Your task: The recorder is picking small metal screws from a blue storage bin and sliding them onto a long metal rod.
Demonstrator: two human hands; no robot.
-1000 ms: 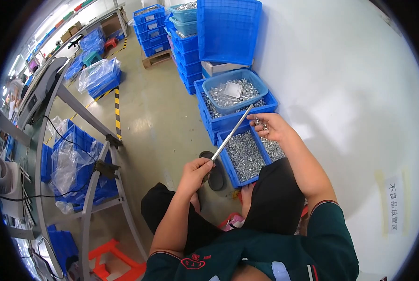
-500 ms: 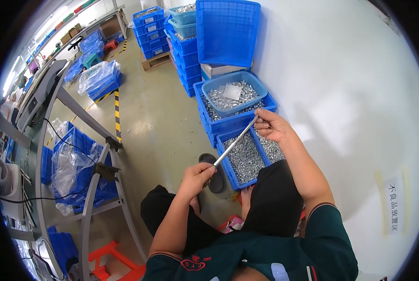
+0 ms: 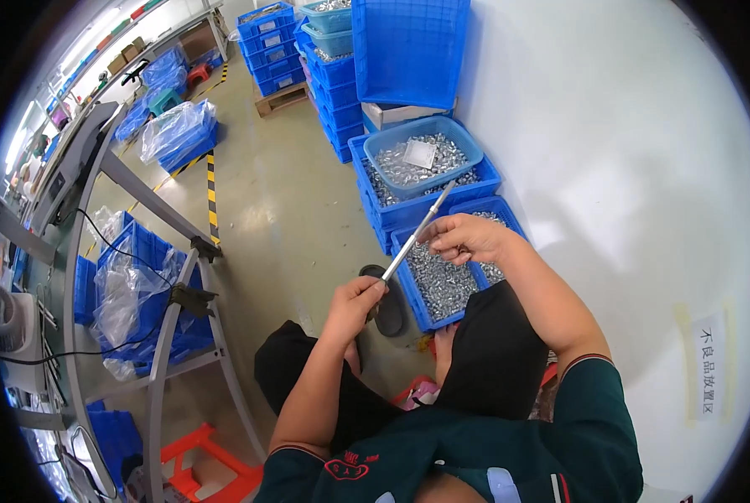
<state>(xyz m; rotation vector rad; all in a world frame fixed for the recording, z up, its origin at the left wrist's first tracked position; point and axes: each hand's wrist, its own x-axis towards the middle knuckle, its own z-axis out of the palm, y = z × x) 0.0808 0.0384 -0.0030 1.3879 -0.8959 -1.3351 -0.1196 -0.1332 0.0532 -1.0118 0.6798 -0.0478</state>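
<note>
My left hand [image 3: 355, 310] is closed round the lower end of a slim metal rod [image 3: 407, 245], which slants up and away to the right. Its lower stretch looks brighter and thicker than the thin far end, with a small collar between them. Beside the rod's middle is my right hand [image 3: 473, 238], fingers bent and thumb close to the index finger; whether they pinch a small part or touch the rod is unclear. Below both hands, a blue crate [image 3: 425, 325] holds many small silvery metal parts. A light-blue basin [image 3: 478, 151] of similar parts sits on another crate beyond.
A white wall [image 3: 643, 168] stands close on my right. To the left are a metal-framed workbench [image 3: 158, 377], plastic-covered blue crates [image 3: 194, 331] and a red stool [image 3: 224, 478]. Stacked crates [image 3: 337, 109] stand farther ahead. A dark slipper [image 3: 389, 314] lies on the floor [image 3: 266, 218].
My right hand has left the rod's far tip and come down and left, beside its middle. The rod points up more steeply, and its far end is uncovered. My left hand keeps its hold.
</note>
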